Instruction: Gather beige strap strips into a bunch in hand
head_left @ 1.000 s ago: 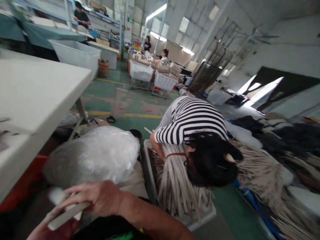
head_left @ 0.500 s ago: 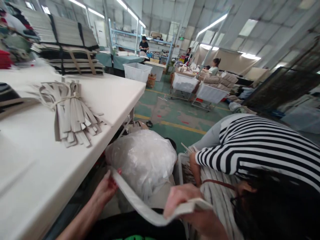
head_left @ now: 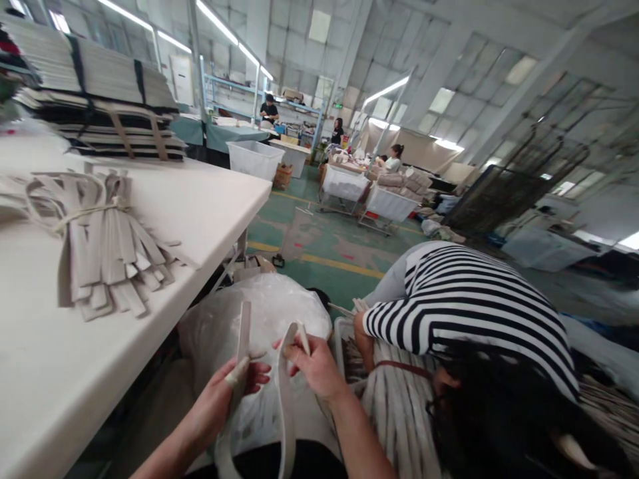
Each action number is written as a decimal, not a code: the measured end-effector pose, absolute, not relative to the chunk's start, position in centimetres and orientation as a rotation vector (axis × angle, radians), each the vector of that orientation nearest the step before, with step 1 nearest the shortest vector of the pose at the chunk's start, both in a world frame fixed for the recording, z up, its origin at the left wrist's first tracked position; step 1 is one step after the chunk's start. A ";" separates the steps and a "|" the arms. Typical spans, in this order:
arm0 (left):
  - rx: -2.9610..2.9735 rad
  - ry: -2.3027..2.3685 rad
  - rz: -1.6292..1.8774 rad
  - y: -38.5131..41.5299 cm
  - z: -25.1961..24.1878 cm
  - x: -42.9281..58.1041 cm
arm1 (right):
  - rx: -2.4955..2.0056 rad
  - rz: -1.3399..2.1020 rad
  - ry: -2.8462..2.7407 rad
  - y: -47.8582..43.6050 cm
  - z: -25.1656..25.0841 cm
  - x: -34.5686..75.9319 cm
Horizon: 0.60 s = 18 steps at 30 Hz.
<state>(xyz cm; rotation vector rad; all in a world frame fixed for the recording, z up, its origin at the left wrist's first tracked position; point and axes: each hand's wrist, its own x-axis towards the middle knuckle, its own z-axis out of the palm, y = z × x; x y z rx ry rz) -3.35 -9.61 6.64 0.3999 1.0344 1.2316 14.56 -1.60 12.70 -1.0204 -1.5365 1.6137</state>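
My left hand [head_left: 230,387] pinches one end of a long beige fabric strap [head_left: 285,412], which stands up past the fingers. My right hand [head_left: 312,367] grips the strap's other end, and the middle hangs in a loop down toward my lap. Both hands are raised in front of a clear plastic bag [head_left: 259,319] stuffed with white material. On the white table [head_left: 210,206] to the left lies a tied bundle of similar straps [head_left: 102,239].
A person in a striped top [head_left: 464,313] bends over a bin of straps [head_left: 394,406] close on my right. Strapped stacks of flat material [head_left: 100,106] sit at the table's far end. White bins, carts and other workers stand across the green floor.
The view has settled slightly left. My hands have drawn together and lifted the two strap ends upright, where before the strap stretched wide between them.
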 end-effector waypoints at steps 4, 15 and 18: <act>0.498 0.988 1.063 -10.1 7.5 -1.9 | -1.038 1.547 -1.534 -0.6 10.9 13.1; 0.869 1.101 0.908 -9.3 9.2 -1.4 | -1.058 1.373 -1.649 -0.5 10.9 13.1; 1.097 1.042 0.729 -8.3 10.6 -3.4 | -0.987 1.503 -1.682 0.5 11.1 13.9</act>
